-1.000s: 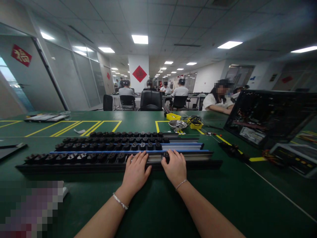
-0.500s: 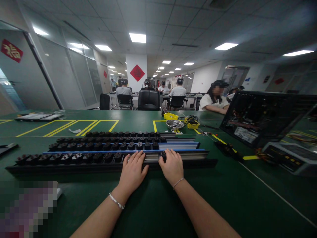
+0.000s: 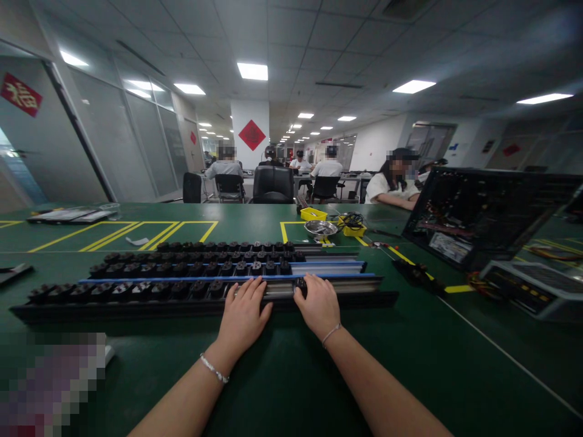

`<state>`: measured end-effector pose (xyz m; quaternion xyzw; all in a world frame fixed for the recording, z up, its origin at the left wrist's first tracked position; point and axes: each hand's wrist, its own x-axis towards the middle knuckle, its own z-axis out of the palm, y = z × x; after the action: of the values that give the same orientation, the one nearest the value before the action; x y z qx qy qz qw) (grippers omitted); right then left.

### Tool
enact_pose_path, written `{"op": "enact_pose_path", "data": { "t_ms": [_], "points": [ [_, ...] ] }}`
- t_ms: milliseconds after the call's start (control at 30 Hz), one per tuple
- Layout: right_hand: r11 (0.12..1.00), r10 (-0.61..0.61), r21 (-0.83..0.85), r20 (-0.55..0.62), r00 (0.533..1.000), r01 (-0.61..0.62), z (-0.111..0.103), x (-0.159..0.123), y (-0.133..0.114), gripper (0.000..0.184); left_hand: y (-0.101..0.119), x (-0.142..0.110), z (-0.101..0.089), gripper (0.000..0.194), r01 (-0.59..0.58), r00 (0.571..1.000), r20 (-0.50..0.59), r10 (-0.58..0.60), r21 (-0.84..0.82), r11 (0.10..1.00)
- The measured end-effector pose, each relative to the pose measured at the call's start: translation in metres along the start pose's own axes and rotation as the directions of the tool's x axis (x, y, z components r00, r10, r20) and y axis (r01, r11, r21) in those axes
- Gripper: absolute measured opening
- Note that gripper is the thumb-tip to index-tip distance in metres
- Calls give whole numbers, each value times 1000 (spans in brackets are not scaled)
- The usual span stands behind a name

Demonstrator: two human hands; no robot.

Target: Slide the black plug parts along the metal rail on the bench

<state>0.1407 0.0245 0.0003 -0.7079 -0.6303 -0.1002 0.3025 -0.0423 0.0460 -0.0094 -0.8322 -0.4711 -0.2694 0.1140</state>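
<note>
Three long black and blue rails (image 3: 346, 281) lie across the green table, each lined with several small black parts (image 3: 136, 290). My left hand (image 3: 243, 317) rests flat on the nearest rail with its fingers stretched out, beside the last part in the row. My right hand (image 3: 319, 304) sits just to the right on the same rail. Its fingers curl round one small black part (image 3: 300, 283) at the rail's bare stretch.
An open computer case (image 3: 478, 215) stands at the right, with a grey box (image 3: 528, 285) and loose cables in front. A metal bowl (image 3: 321, 228) and yellow trays (image 3: 314, 213) lie behind the rails. Other people sit at far tables. A blurred patch covers the lower left corner.
The view has shifted slightly. Both hands stay on the nearest rail in much the same place.
</note>
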Motion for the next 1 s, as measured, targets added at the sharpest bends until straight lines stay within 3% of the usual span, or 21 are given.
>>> {"op": "enact_pose_path", "data": {
  "t_ms": [1000],
  "points": [
    [1000, 6, 9, -86, 996, -5, 4, -1, 7, 35, 0, 0, 0, 43, 8, 1000, 28, -9, 24, 1000]
  ]
}}
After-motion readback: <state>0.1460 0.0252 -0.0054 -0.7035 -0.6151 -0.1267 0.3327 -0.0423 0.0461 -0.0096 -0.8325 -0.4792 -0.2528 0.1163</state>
